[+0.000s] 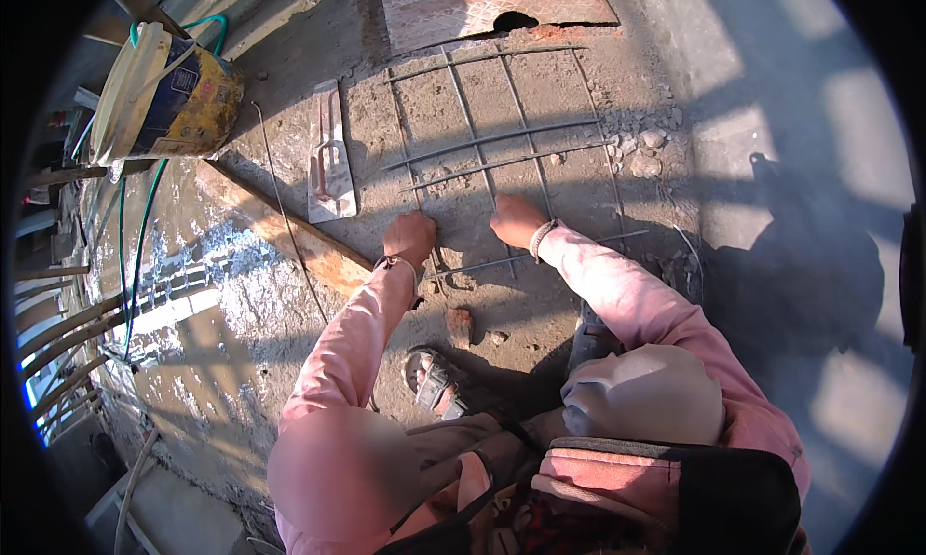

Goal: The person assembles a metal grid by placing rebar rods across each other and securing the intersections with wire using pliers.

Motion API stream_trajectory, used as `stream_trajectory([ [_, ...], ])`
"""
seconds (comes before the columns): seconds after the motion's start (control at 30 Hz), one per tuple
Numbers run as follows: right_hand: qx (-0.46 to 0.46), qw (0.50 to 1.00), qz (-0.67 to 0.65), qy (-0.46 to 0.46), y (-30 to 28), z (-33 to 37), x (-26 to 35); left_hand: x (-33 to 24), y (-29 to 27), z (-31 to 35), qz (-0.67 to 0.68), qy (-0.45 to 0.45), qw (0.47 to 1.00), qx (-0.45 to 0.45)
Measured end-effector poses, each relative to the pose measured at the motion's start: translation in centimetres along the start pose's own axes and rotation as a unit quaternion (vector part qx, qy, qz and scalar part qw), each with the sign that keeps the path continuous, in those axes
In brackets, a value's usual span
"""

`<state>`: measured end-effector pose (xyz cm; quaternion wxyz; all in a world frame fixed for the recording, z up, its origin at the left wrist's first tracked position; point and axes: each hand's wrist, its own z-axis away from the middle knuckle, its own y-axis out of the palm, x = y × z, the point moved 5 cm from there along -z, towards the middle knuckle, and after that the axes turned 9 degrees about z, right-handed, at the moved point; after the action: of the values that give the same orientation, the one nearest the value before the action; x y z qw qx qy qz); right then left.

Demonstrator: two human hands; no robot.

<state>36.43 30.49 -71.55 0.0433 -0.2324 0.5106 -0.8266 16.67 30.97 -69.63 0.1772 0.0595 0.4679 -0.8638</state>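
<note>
A grid of thin steel reinforcing bars (475, 141) lies over the rough concrete in front of me, its bars crossing at several points. My left hand (410, 237) is closed at the near end of its leftmost long bar. Closed at the neighbouring long bar is my right hand (516, 220), a little to the right and close to the grid's near side. The undersides of both hands are hidden, so the exact finger grip is partly out of sight. A flat plastering float (332, 169) with a handle on top rests left of the grid.
A dirty bucket (207, 102) hangs or stands at the upper left beside a green hose (145, 229). A wooden plank (289, 235) slants toward my left wrist. Broken stones (646, 160) lie right of the grid. A brick piece (460, 326) sits near my sandalled foot (431, 379).
</note>
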Motion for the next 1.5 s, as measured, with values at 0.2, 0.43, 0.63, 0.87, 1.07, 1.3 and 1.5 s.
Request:
stream_trajectory([
  [0.2,-0.040,0.998,-0.035,0.024,-1.1,0.8,0.1,0.2,0.3,0.2,-0.024,0.009,1.000,-0.004],
  [0.43,0.006,0.996,-0.058,0.071,-0.9,0.6,-0.3,0.2,0.4,0.3,-0.014,0.008,1.000,0.008],
  [0.63,-0.068,0.990,-0.110,0.054,-6.7,-0.7,-4.7,-0.6,-0.4,1.2,0.005,-0.013,1.000,-0.005],
  [0.87,-0.294,0.954,0.039,0.047,-17.0,-9.9,-13.7,-0.7,-0.1,1.5,0.011,-0.019,1.000,0.017],
  [1.07,-0.301,0.944,0.118,0.063,-17.2,-15.5,-14.4,-0.8,-0.2,1.7,0.006,-0.011,1.000,-0.013],
  [1.3,-0.307,0.947,0.087,0.033,-17.2,-16.2,-13.8,-0.9,-0.3,1.9,0.026,-0.041,0.999,-0.014],
  [1.5,-0.297,0.951,0.071,0.039,-16.9,-17.0,-13.5,-1.4,-0.8,2.1,0.024,-0.041,0.999,0.004],
])
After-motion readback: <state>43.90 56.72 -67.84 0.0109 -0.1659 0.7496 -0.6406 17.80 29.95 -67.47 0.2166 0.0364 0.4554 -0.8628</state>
